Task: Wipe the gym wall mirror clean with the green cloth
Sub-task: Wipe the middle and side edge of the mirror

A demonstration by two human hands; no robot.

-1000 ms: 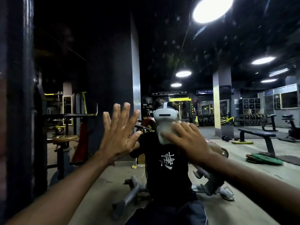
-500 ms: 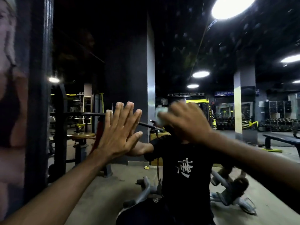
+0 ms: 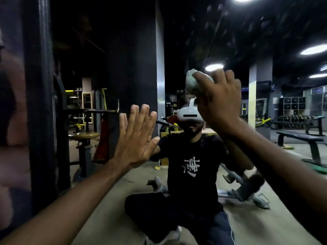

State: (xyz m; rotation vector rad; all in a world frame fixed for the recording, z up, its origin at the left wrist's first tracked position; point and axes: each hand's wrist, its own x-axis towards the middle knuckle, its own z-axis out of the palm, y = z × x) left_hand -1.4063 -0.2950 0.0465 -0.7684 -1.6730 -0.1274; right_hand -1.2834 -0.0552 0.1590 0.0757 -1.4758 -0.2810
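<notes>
The wall mirror [image 3: 221, 41] fills most of the view and reflects the dim gym and a seated person in a black T-shirt with a white headset. My left hand [image 3: 136, 137] lies flat on the glass with its fingers straight and pointing up. My right hand [image 3: 217, 101] is higher, to the right, and presses a bunched pale green cloth [image 3: 192, 82] against the mirror. The cloth sticks out past my fingertips at the upper left; the rest of it is hidden under my palm.
A dark vertical mirror frame [image 3: 39, 103] runs down the left side, with a blurred poster [image 3: 10, 121] beyond it. The reflection shows a pillar [image 3: 160, 68], a round stool [image 3: 84, 137], a bench [image 3: 300, 137], dumbbell racks and bright ceiling lights.
My right hand has swept the cloth upward on the glass, from chest height to above the reflected headset. My left hand has stayed flat in place. The view has shifted slightly.
</notes>
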